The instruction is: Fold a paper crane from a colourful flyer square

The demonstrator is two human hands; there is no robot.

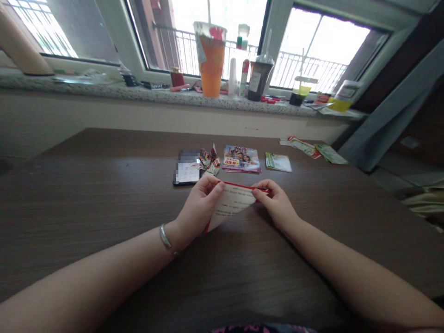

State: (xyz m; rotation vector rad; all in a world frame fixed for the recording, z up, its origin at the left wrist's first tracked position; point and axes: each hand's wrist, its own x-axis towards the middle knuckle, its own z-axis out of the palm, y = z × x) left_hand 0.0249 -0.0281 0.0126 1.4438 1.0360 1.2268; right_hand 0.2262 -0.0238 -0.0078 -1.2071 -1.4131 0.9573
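Note:
A white sheet of printed paper with a red edge [232, 203], folded into a triangle, lies on the dark wooden table [104, 194]. My left hand [199, 203] pinches its left side, fingers closed on the fold. At the right corner my right hand [275, 201] pinches the paper with thumb and fingertips. A silver bracelet [165, 238] sits on my left wrist.
Behind the paper lie a phone [185, 169], a folded paper figure [210, 159], a stack of colourful leaflets [242, 158] and more leaflets [278, 162] to the right. The windowsill [104, 90] holds an orange cup [211, 60], a dark drink cup [258, 76] and small bottles.

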